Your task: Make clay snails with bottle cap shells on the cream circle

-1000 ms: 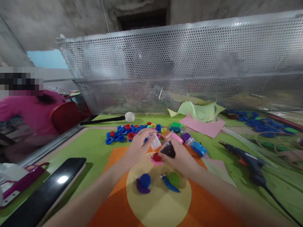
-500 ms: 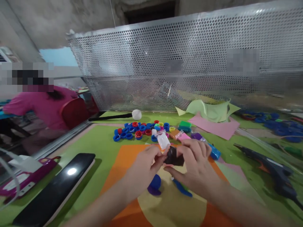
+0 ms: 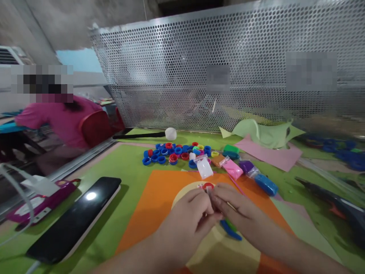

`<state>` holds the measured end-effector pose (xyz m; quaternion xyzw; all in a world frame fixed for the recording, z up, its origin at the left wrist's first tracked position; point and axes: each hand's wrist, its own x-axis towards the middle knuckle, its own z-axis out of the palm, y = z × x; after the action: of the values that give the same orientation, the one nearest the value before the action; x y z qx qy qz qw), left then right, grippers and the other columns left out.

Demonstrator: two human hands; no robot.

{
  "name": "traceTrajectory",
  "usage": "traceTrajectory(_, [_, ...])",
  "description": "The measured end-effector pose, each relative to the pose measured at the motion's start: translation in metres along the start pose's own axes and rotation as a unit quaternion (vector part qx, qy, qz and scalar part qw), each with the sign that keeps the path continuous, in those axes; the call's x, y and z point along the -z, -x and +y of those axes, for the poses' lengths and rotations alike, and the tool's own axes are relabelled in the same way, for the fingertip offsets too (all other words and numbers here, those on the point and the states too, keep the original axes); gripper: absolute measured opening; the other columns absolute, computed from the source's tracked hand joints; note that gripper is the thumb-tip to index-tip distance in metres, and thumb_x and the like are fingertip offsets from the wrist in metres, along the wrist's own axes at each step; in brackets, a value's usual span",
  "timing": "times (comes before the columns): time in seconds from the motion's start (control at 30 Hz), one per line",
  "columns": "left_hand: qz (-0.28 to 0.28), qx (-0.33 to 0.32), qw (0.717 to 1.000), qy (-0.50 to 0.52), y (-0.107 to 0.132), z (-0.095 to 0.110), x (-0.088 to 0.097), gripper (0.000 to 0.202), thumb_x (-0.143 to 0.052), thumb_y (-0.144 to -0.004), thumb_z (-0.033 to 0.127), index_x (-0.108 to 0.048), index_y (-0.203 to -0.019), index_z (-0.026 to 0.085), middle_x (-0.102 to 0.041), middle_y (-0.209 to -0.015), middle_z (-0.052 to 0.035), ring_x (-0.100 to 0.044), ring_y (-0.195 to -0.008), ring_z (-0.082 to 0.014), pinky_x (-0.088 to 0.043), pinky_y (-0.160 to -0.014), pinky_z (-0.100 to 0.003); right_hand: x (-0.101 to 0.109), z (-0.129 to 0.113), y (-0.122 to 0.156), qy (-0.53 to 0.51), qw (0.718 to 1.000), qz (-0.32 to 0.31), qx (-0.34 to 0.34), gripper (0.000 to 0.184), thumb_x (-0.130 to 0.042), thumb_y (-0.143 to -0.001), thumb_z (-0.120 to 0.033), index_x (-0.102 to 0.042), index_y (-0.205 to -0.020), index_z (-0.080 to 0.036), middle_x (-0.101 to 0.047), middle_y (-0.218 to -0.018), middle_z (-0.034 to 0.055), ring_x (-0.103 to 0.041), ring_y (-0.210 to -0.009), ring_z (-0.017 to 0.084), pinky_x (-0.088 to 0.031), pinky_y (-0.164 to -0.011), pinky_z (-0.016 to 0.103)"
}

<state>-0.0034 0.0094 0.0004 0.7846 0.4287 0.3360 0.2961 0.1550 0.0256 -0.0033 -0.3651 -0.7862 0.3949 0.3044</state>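
My left hand and my right hand meet over a pale yellow disc on orange paper. The fingers of both are closed round the black clay packet seen a moment ago, now mostly hidden by them. A small clear bit shows at the fingertips. Just beyond them on the disc is a red ring-shaped piece. A blue curved piece, with a bit of green beside it, lies below my right hand.
Bottle caps, a white clay packet, a pink packet and a blue packet lie beyond the paper. A glue gun is right; a phone and power strip are left. Perforated metal panel stands behind.
My hands have come together and turned inward, covering the black packet that showed between them. The view has shifted slightly, and the red piece on the disc is now visible.
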Motion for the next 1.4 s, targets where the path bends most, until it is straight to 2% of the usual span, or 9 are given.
traceTrajectory(0.33, [0.035, 0.106, 0.987, 0.116, 0.007, 0.003, 0.004, 0.027, -0.038, -0.088, 0.034, -0.035, -0.064, 0.021, -0.040, -0.064, 0.0027, -0.039, -0.058, -0.0119, -0.033, -0.053, -0.024, -0.010, -0.003, 0.006, -0.077, 0.997, 0.008, -0.027, 0.028, -0.035, -0.090, -0.042, -0.039, -0.073, -0.021, -0.044, -0.076, 0.0018, -0.045, -0.072, 0.015, -0.043, -0.066, 0.029])
traceTrajectory(0.57, [0.039, 0.145, 0.968, 0.199, 0.005, 0.000, -0.004, 0.027, -0.037, -0.088, 0.040, -0.038, -0.069, 0.020, -0.043, -0.064, 0.0023, -0.041, -0.056, -0.0113, -0.037, -0.052, -0.023, -0.015, -0.006, 0.005, 0.159, 0.980, 0.060, 0.102, 0.016, -0.040, -0.085, -0.020, -0.044, -0.070, -0.020, -0.050, -0.075, 0.0045, -0.048, -0.069, 0.017, -0.043, -0.056, 0.029])
traceTrajectory(0.67, [0.031, 0.166, 0.957, 0.235, 0.002, 0.003, -0.004, 0.030, -0.042, -0.085, 0.041, -0.037, -0.065, 0.020, -0.034, -0.058, 0.0056, -0.034, -0.052, -0.0095, -0.032, -0.048, -0.021, -0.013, -0.001, 0.005, 0.315, 0.918, 0.101, 0.220, 0.022, -0.037, -0.084, -0.009, -0.047, -0.066, -0.018, -0.052, -0.067, 0.0031, -0.047, -0.065, 0.016, -0.042, -0.057, 0.029])
traceTrajectory(0.8, [-0.017, 0.187, 0.946, 0.265, -0.003, 0.005, -0.001, 0.033, -0.042, -0.081, 0.044, -0.037, -0.060, 0.020, -0.034, -0.057, 0.0053, -0.033, -0.054, -0.0100, -0.030, -0.049, -0.021, -0.009, 0.005, 0.010, 0.498, 0.773, 0.125, 0.374, 0.020, -0.042, -0.079, -0.006, -0.054, -0.071, -0.019, -0.054, -0.062, 0.0014, -0.047, -0.060, 0.016, -0.040, -0.058, 0.032])
traceTrajectory(0.93, [-0.052, 0.176, 0.955, 0.234, -0.007, 0.003, 0.006, 0.028, -0.043, -0.083, 0.038, -0.040, -0.062, 0.018, -0.038, -0.059, 0.0046, -0.036, -0.055, -0.0099, -0.031, -0.050, -0.022, -0.002, 0.002, 0.012, 0.569, 0.718, 0.096, 0.390, 0.023, -0.041, -0.077, -0.005, -0.056, -0.078, -0.022, -0.058, -0.066, 0.0020, -0.049, -0.060, 0.017, -0.038, -0.055, 0.033])
traceTrajectory(1.0, [-0.054, 0.155, 0.959, 0.230, -0.008, 0.001, 0.010, 0.028, -0.044, -0.084, 0.034, -0.041, -0.061, 0.018, -0.039, -0.060, 0.0048, -0.036, -0.055, -0.0093, -0.030, -0.050, -0.021, 0.001, -0.003, 0.009, 0.557, 0.730, 0.110, 0.379, 0.022, -0.040, -0.079, -0.005, -0.056, -0.080, -0.020, -0.058, -0.065, 0.0025, -0.050, -0.059, 0.017, -0.038, -0.053, 0.031])
traceTrajectory(1.2, [-0.013, 0.154, 0.958, 0.243, -0.006, -0.001, 0.008, 0.031, -0.049, -0.081, 0.034, -0.036, -0.058, 0.018, -0.038, -0.058, 0.0048, -0.036, -0.054, -0.0091, -0.029, -0.049, -0.021, -0.003, -0.004, 0.006, 0.327, 0.921, 0.105, 0.185, 0.024, -0.050, -0.082, -0.039, -0.042, -0.069, -0.020, -0.053, -0.064, 0.0012, -0.050, -0.054, 0.013, -0.041, -0.042, 0.023])
traceTrajectory(1.3, [-0.014, 0.134, 0.955, 0.263, -0.003, -0.003, -0.001, 0.033, -0.050, -0.081, 0.037, -0.035, -0.058, 0.019, -0.038, -0.057, 0.0044, -0.038, -0.053, -0.0095, -0.030, -0.049, -0.021, -0.008, 0.004, 0.009, 0.262, 0.954, 0.084, 0.120, 0.018, -0.052, -0.081, -0.024, -0.038, -0.070, -0.021, -0.050, -0.061, -0.0026, -0.048, -0.050, 0.010, -0.040, -0.041, 0.019])
traceTrajectory(1.4, [-0.004, 0.082, 0.963, 0.258, -0.002, -0.005, -0.004, 0.038, -0.048, -0.082, 0.042, -0.031, -0.056, 0.020, -0.033, -0.055, 0.0050, -0.035, -0.051, -0.0094, -0.029, -0.047, -0.021, -0.009, 0.006, 0.011, 0.230, 0.961, 0.070, 0.137, 0.015, -0.047, -0.083, -0.016, -0.039, -0.072, -0.021, -0.050, -0.062, -0.0028, -0.048, -0.050, 0.008, -0.041, -0.042, 0.017])
